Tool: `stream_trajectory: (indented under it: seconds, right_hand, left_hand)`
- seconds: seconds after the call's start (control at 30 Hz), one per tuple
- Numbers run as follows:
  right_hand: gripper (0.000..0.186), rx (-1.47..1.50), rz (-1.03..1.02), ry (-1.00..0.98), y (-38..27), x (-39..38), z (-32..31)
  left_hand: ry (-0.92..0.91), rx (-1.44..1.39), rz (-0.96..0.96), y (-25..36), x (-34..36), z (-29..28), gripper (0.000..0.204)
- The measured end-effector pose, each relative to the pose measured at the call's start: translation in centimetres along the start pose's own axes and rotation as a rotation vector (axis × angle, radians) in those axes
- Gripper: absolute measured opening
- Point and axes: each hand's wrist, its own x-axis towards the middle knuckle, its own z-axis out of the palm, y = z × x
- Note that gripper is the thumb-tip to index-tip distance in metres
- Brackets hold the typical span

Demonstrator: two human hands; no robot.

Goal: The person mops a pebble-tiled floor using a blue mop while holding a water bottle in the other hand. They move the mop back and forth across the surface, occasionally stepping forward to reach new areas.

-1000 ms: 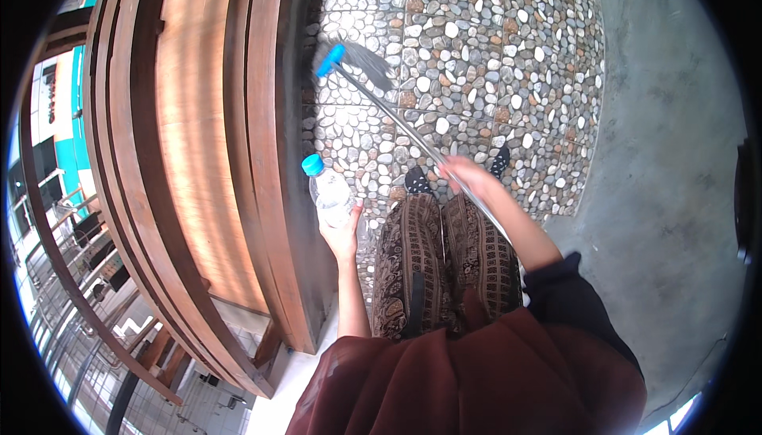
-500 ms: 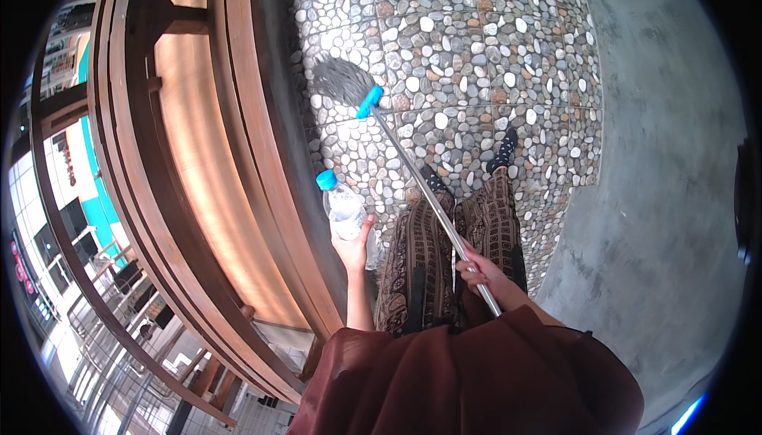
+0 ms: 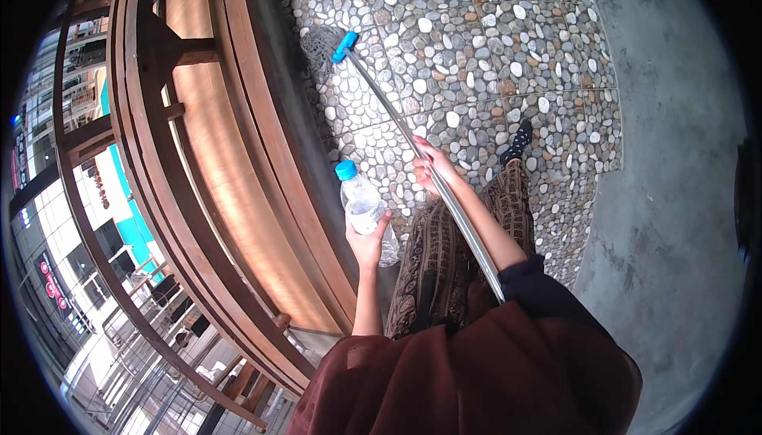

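My right hand [image 3: 435,167] is wrapped round the metal handle of a mop [image 3: 386,105], well in front of my body. The handle slants from my waist up to a blue mop head clamp [image 3: 345,46]. Grey mop strands [image 3: 321,44] lie on the pebbled floor, close against the base of the wooden railing. In my left hand [image 3: 367,240] is a clear plastic bottle [image 3: 362,198] with a blue cap, held upright or nearly so by its middle. The bottle's lower part shows below my fingers.
A brown wooden railing [image 3: 262,109] with beams runs along my left side. The floor is pebble-stone tile [image 3: 476,54], bordered on the right by smooth grey concrete [image 3: 667,133]. My sock-covered foot [image 3: 518,141] stands on the pebbles. Beyond the railing a lower level shows.
My right hand has shifted forward and up along the handle. The mop head has moved farther away and slightly left, closer to the railing. The bottle stays in my left hand.
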Motion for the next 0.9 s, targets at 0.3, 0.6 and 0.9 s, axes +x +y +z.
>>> stream_trajectory:
  seconds: [0.3, 0.6, 0.9]
  right_hand:
    - [0.021, 0.287, 0.040, 0.035, 6.2, -20.5, -10.4]
    - [0.011, 0.060, -0.078, -0.052, -1.6, -10.4, -6.9]
    - [0.009, 0.282, -0.072, -0.150, -1.9, -9.9, -7.6]
  left_hand:
    - [-0.096, 0.074, -0.004, 0.1, -0.4, 2.9, 0.050]
    - [-0.161, 0.109, 0.065, 1.5, -0.6, 4.6, 0.049]
    - [-0.192, 0.132, 0.038, 2.5, -1.7, 6.1, 0.049]
